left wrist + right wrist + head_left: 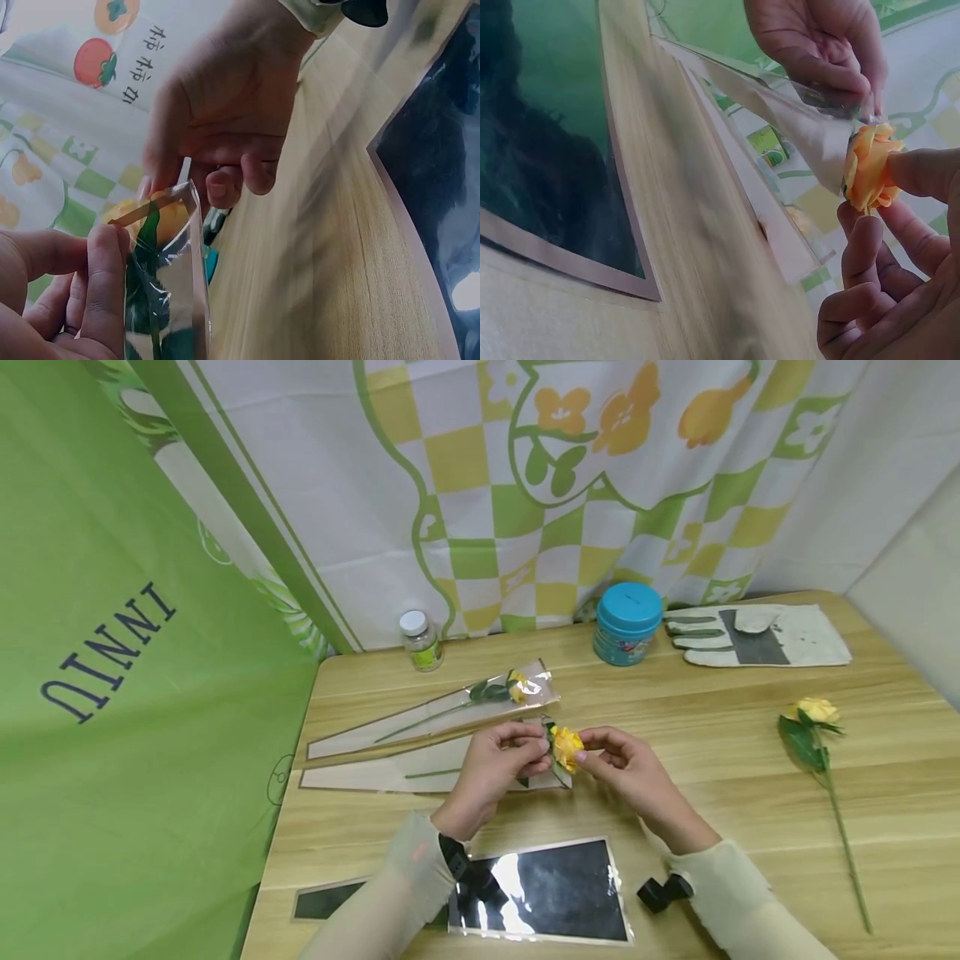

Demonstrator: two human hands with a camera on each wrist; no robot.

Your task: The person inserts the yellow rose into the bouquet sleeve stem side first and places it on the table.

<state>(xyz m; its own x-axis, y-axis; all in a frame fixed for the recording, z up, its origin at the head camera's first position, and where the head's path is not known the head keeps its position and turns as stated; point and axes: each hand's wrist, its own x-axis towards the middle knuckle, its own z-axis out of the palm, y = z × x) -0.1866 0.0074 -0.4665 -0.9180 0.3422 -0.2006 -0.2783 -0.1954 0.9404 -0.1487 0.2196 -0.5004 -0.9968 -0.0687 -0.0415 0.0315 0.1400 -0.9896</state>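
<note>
A yellow artificial-looking rose (567, 748) lies partly inside a long tapered flower sleeve (352, 776), its bloom at the wide mouth. My left hand (497, 768) pinches the sleeve's mouth between thumb and fingers; the left wrist view shows the clear film (176, 262) there with green leaves behind it. With thumb and fingertips my right hand (637, 772) holds the bloom (871, 166) from the right. The green stem (431, 773) runs down inside the sleeve towards its narrow end.
Behind lies another sleeve (450, 710) with a yellow rose in it. A dark-looking sleeve (551, 889) is in front, a loose rose (817, 752) at right. Along the back are a small jar (422, 643), a blue tub (628, 625) and a work glove (765, 635).
</note>
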